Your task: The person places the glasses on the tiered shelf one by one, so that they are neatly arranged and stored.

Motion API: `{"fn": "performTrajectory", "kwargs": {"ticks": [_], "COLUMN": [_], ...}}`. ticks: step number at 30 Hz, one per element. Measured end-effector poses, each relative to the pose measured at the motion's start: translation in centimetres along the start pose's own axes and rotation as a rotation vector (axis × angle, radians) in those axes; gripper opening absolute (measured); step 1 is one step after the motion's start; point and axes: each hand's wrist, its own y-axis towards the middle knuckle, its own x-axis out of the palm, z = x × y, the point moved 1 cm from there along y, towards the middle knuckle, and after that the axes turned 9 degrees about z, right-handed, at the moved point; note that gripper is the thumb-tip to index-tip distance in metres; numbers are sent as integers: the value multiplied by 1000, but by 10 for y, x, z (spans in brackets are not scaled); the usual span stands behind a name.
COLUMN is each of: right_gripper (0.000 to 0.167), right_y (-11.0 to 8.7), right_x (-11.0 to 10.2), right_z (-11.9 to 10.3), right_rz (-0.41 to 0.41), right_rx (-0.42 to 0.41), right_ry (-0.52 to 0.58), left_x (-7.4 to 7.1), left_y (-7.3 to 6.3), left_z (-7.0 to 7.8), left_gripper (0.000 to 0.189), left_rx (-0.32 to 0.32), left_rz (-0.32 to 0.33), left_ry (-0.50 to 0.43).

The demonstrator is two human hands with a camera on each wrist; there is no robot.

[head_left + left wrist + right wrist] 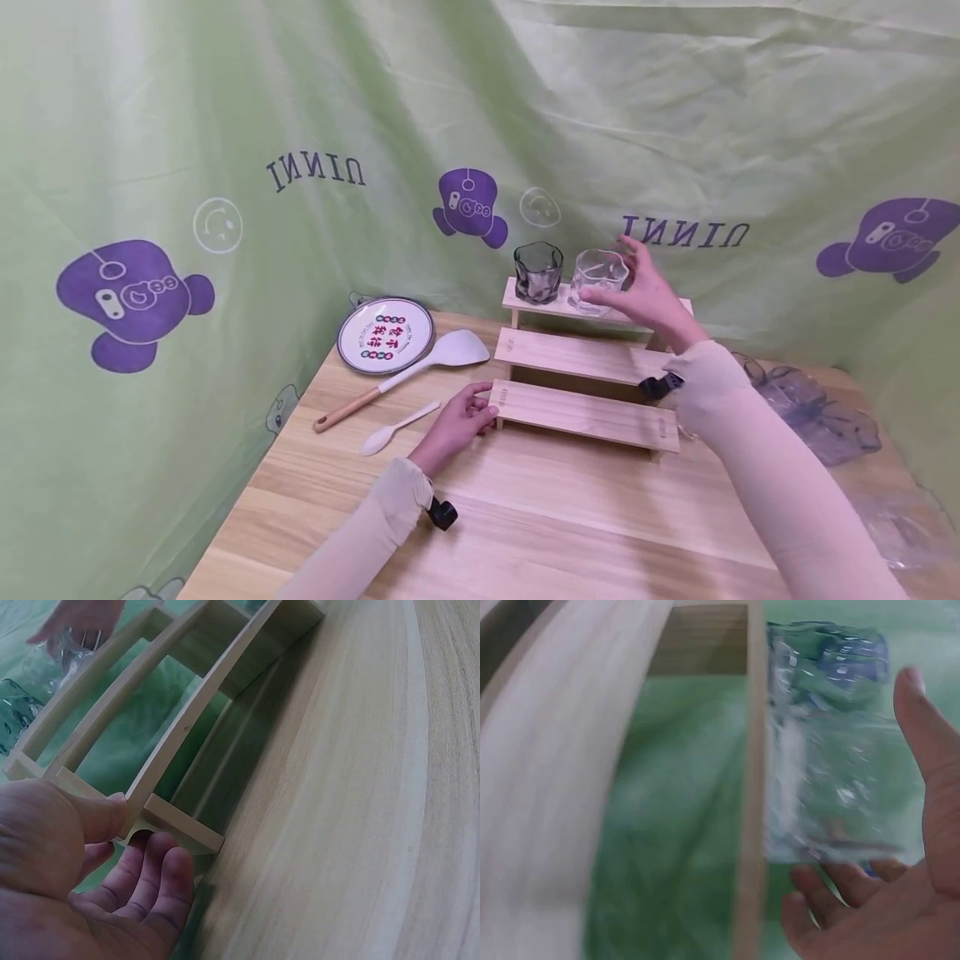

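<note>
A three-tier wooden shelf rack (585,417) stands on the table. My left hand (461,417) grips the left end of its lowest tier, thumb against the board's end (139,799) and fingers curled at the side. On the top tier stand two wavy-sided glasses, a smoky grey glass (537,273) at the left and a clear glass (592,279) beside it. My right hand (651,292) is spread around the clear glass. In the right wrist view, the thumb (915,712) stands apart from the glass, with the other fingertips close to its lower end.
Left of the rack lie a round plate with printed lettering (382,337), a white spatula with a wooden handle (442,352) and a white spoon (382,437). Crumpled clear plastic packaging (825,417) lies at the right. A green printed curtain (360,233) hangs behind the table.
</note>
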Motion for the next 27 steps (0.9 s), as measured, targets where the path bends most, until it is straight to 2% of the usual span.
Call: {"fn": "performTrajectory", "kwargs": {"ticks": [3,6,12,16,21,24,27], "right_gripper": [120,116,113,108,106,105,102], "right_y": [-21,-50,-133,-197,-269,-298,-314], "right_x": [-21,-42,-88,-118,-150,-166,-175], "right_z": [6,23,72,106,142,155,162], "right_rz": [6,41,164,277,423,493,524], "right_rx": [-34,-58,-29,10,111,189,226], "right_ry": [-37,-23,-99,-176,-274,-342,-382], "left_x": [4,4,0,0,1,1,2], "left_y": [0,0,2,1,0,1,0], "left_z": [0,-2,-3,-2,-2,-2,-1], "left_gripper": [51,51,51,51,50,50,51], "left_rx": [-7,-6,0,-1,-21,-14,-11], "left_rz": [-8,-7,1,1,2,0,2], "left_ry": [-3,-1,-12,-11,-13,-24,-39]}}
